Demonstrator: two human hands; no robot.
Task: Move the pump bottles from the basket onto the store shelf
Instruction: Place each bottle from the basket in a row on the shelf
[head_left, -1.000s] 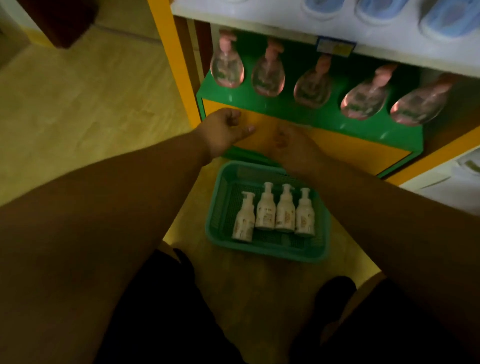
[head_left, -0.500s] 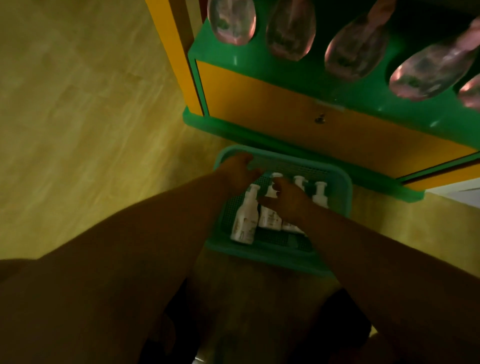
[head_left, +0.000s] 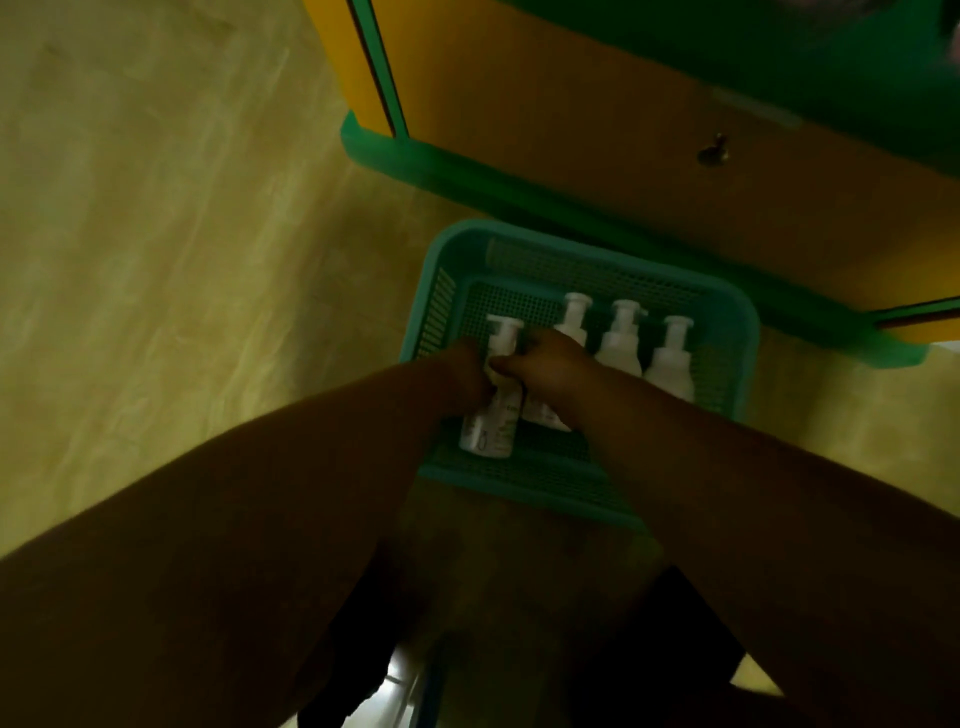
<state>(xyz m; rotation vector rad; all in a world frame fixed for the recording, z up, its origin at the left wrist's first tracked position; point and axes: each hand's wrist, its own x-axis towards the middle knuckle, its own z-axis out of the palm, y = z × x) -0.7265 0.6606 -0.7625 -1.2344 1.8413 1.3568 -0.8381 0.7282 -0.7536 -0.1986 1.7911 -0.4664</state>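
Note:
A teal mesh basket (head_left: 550, 488) sits on the floor and holds several white pump bottles lying side by side. My left hand (head_left: 465, 376) grips the leftmost pump bottle (head_left: 496, 421) from its left side. My right hand (head_left: 550, 371) is closed over the second pump bottle (head_left: 574, 314), hiding most of its body, and its fingertips touch the leftmost bottle's shoulder. The other two bottles (head_left: 621, 345) lie untouched to the right. Only the store shelf's green base (head_left: 467, 171) and yellow front panel (head_left: 571, 114) show, above the basket.
A small metal knob (head_left: 714, 150) sticks out of the yellow panel. Pale wood-look floor (head_left: 182, 234) spreads to the left. My dark-clothed legs (head_left: 675, 649) are at the bottom, just below the basket, which lies close against the shelf base.
Both hands dropped from the shelf's yellow front into the basket and closed on the two leftmost bottles. The view tilted down, so the shelf's pink bottles left the frame.

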